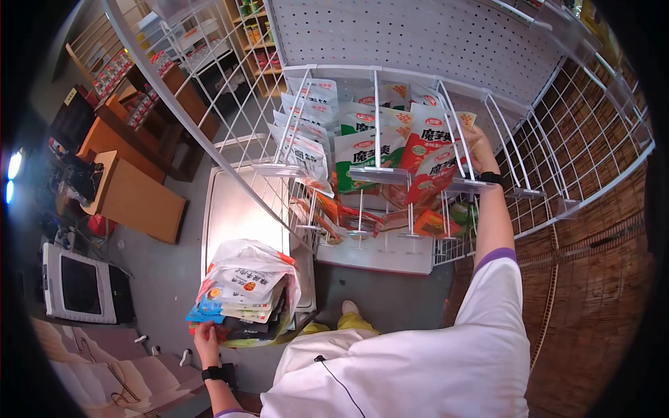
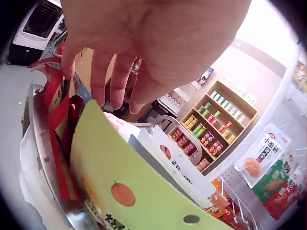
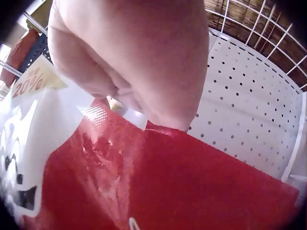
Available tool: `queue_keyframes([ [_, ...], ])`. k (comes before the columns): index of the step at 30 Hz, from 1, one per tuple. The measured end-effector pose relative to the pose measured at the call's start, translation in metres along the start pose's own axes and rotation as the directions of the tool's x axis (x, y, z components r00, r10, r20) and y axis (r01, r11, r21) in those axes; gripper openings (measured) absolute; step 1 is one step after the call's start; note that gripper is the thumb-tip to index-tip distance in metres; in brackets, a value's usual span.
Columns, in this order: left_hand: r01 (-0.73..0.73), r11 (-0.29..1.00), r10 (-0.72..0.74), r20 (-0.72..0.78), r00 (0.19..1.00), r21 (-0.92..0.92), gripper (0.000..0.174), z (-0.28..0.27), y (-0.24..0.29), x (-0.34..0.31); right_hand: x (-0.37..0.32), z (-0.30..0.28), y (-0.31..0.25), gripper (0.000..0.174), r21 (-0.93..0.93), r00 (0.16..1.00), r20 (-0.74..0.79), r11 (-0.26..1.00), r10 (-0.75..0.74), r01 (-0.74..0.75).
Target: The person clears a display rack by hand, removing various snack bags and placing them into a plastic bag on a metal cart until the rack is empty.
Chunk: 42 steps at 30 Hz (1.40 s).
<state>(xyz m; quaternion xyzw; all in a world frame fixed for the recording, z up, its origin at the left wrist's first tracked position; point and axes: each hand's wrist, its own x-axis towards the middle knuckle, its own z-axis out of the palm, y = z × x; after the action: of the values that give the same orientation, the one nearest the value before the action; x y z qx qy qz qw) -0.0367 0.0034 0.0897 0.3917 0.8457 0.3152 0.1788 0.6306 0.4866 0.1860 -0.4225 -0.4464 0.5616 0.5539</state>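
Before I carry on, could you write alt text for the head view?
A person's right hand grips a red snack packet at a white wire rack, beside green packets and white packets. The left hand is at the edge of an open plastic bag stuffed with assorted packets, lower left.

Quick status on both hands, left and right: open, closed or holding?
Left hand: open beside the lime-green packet; no grip visible.
Right hand: closed, pinching a red konjac packet at its top edge.

A wooden desk [image 1: 143, 198] and boxy appliance [image 1: 78, 281] stand on grey floor [image 1: 162, 282].
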Motion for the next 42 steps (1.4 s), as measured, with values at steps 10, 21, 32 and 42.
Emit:
queue_keyframes([
  [10, 0.000, 0.999, 0.000, 0.004, 1.000, -0.050, 0.018, 0.001, 0.019, 0.013, -0.059, -0.001, -0.012, 0.032, 0.038, 0.991, 0.102, 0.996, -0.089, 0.085],
  [21, 0.020, 0.996, -0.016, 0.041, 0.999, -0.093, 0.018, 0.008, -0.002, 0.020, -0.111, -0.004, 0.000, 0.046, 0.342, 0.994, 0.105, 0.940, -0.027, -0.011],
  [32, 0.011, 0.990, -0.004, 0.054, 0.999, -0.138, 0.018, 0.010, -0.009, 0.024, -0.140, 0.063, -0.022, 0.050, -0.008, 0.978, -0.028, 0.979, -0.205, 0.204],
  [42, -0.034, 0.990, 0.046, 0.085, 0.995, -0.134, 0.018, 0.000, 0.007, 0.022, -0.121, 0.042, 0.010, 0.033, -0.119, 0.947, -0.288, 0.987, -0.141, 0.111],
])
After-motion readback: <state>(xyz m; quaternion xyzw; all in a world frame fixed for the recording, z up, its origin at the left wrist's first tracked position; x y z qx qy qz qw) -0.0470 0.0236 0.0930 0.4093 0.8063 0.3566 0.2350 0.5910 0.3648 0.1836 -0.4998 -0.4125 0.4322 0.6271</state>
